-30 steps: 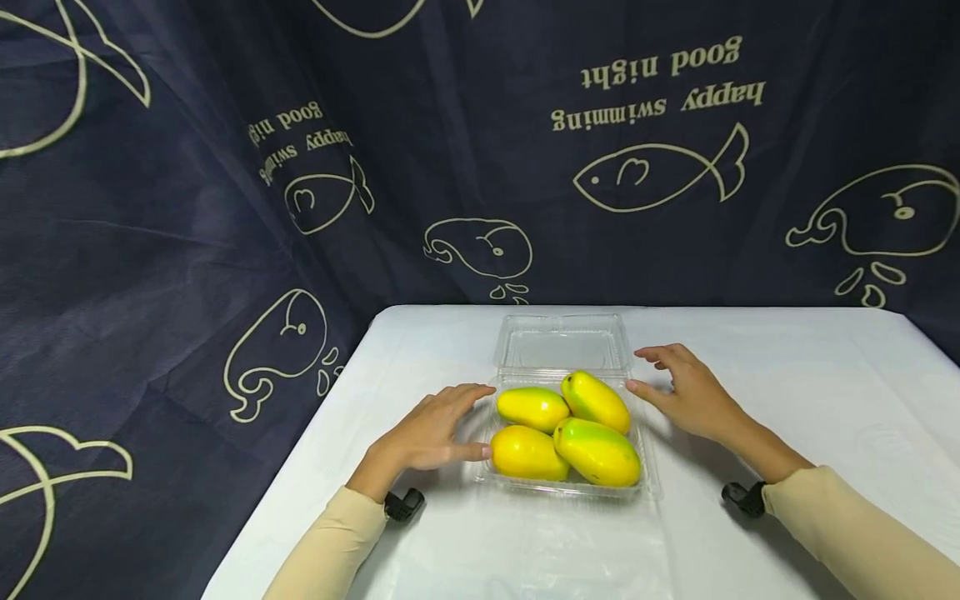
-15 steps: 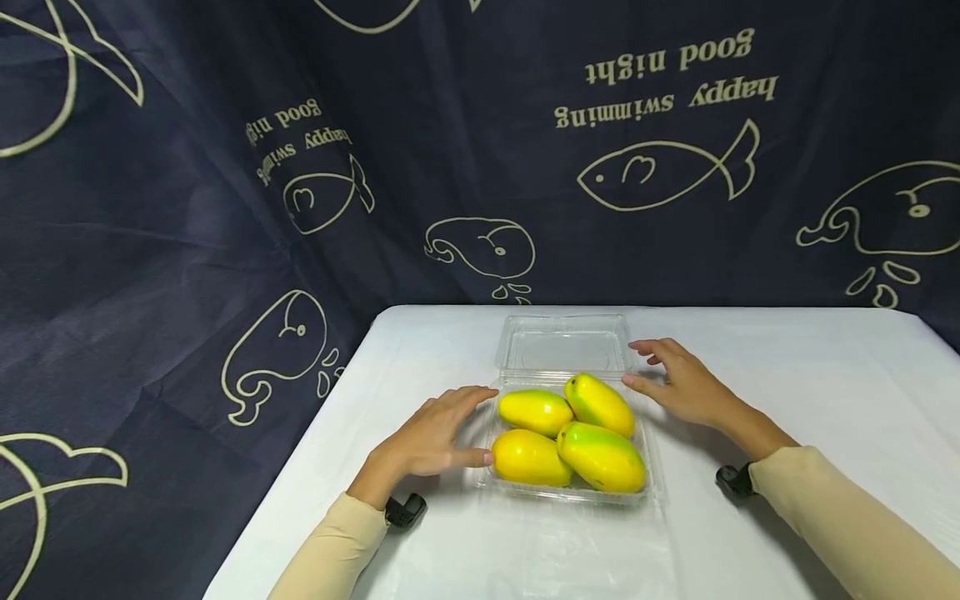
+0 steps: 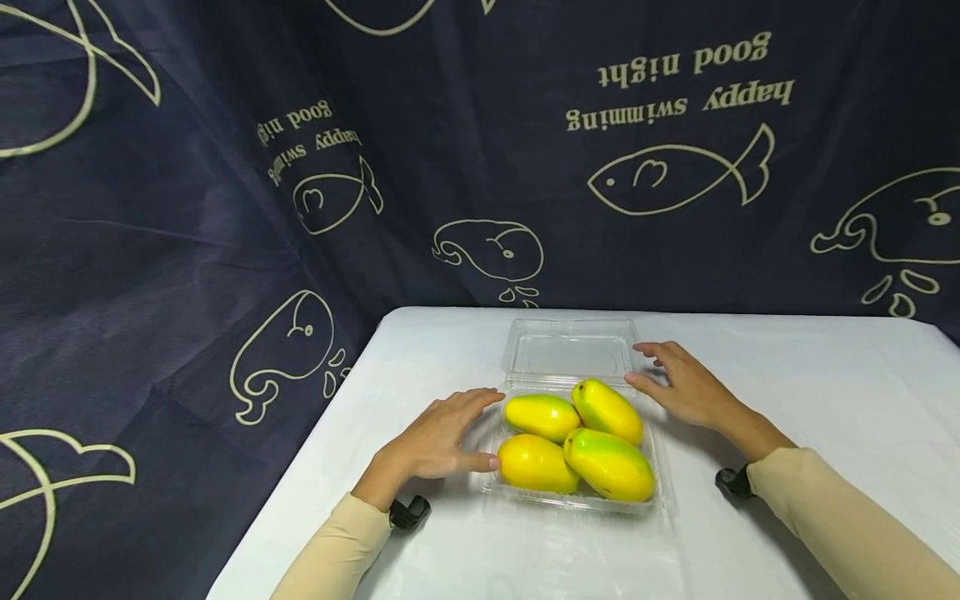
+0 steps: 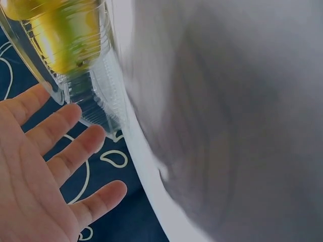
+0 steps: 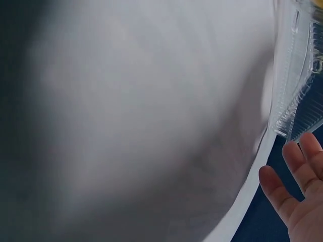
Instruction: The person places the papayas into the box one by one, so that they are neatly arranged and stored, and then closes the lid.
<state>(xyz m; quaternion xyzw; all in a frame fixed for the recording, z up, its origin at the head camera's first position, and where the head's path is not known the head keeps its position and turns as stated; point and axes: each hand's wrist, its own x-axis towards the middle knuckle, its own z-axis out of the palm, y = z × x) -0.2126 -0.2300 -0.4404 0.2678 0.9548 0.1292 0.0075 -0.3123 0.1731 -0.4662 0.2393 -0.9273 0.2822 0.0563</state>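
Observation:
Several yellow-green mangoes (image 3: 611,467) lie in the base of a clear plastic clamshell box (image 3: 663,498). Its hinged lid (image 3: 573,357) is folded back flat on the far side. My left hand (image 3: 438,437) is spread at the box's left side, thumb and fingertips at the rim; firm contact cannot be told. In the left wrist view its fingers (image 4: 70,161) are extended and apart beside the box. My right hand (image 3: 690,392) is at the right, by the lid's near corner, fingers loosely bent and gripping nothing. In the right wrist view its fingertips (image 5: 298,151) are close to the lid.
A white cloth (image 3: 825,400) covers the table. A thin transparent sheet (image 3: 592,554) seems to lie in front of the box. Dark blue curtains (image 3: 480,150) with fish and whale drawings hang behind and at the left.
My right hand has shifted slightly left, closer to the box's lid. The left hand keeps its place at the box. The head view has turned a little, and the mangoes stay in the box.

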